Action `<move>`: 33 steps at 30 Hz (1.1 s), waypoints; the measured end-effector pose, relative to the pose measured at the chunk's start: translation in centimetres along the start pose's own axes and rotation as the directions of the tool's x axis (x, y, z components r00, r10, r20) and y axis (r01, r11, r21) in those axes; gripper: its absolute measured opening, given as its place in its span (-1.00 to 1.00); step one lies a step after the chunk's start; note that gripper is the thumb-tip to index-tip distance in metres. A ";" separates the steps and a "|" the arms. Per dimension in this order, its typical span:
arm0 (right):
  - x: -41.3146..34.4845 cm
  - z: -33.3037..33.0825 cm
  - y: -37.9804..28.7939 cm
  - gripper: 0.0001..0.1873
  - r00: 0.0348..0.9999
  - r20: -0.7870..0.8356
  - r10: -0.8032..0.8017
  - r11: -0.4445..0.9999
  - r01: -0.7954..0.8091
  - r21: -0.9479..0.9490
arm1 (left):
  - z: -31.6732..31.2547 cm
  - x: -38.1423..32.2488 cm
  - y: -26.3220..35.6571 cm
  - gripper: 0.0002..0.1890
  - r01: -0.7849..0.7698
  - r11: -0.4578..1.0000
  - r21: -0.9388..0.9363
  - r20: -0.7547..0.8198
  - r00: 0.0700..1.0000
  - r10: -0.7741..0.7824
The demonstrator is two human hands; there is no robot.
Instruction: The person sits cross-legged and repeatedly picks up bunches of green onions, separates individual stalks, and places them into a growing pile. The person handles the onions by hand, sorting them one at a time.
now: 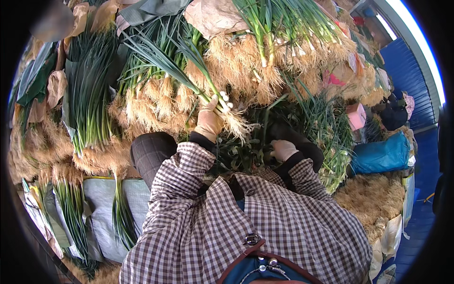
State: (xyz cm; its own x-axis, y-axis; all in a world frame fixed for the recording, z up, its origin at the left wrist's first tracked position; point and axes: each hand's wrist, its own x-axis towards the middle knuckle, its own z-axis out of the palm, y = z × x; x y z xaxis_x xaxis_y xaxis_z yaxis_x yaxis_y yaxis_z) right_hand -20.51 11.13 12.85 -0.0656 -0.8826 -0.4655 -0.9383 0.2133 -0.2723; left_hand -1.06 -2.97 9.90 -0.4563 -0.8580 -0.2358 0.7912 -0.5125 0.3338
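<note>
My left hand (208, 120), in a pale glove, grips a few green onions (212, 88) just above their roots. Their long leaves slant up and to the left, and their pale roots hang toward the right. Several round white bulb ends (226, 99) show beside the stems. Near my right knee is my right hand (283, 151), also gloved, with its fingers curled over loose green leaves (237, 156). A blurred leaf (267, 117) stands close to its fingertips; whether the hand holds it is unclear.
Rooted green onions lie in a row of bundles (159, 92) ahead, with taller bundles (92, 96) at left. A leaf heap (326, 131) lies at right, near a pink box (355, 116) and a blue bag (381, 153). A grey woven sheet (117, 206) lies at lower left.
</note>
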 end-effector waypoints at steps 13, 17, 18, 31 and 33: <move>15.3 -4.4 -11.6 -0.71 0.996 -0.072 -0.044 0.291 0.082 0.953 | -2.1 -3.0 -0.4 -0.80 0.072 0.997 -0.001 -0.116 0.991 -0.072; 14.9 -1.0 -10.2 -0.46 0.899 -0.142 -0.415 0.178 0.233 0.956 | -1.6 -4.4 -0.2 -0.73 0.207 0.950 -0.234 0.236 0.960 -0.151; 15.1 -0.5 -10.5 -0.38 0.872 -0.066 -0.484 0.120 0.141 0.983 | -1.3 -4.7 -0.3 -0.71 0.245 0.927 -0.283 0.313 0.937 -0.152; 5.5 -0.2 1.0 -0.76 0.969 -0.062 -0.238 0.971 0.240 0.025 | -1.6 -8.8 1.0 -0.75 0.215 0.965 -0.153 0.164 0.968 -0.189; 3.5 -4.2 -0.3 -0.68 0.953 -0.220 -0.207 0.976 0.217 0.021 | -0.1 -9.9 2.6 -0.76 0.155 0.983 -0.095 0.159 0.977 -0.139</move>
State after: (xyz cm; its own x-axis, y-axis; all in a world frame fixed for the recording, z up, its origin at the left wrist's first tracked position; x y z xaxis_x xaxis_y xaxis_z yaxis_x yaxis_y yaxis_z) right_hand -21.85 6.21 14.86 0.0570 -0.9776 -0.2024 -0.9230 0.0257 -0.3840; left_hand 5.60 4.20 13.01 -0.6208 -0.7729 -0.1316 0.7459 -0.6339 0.2047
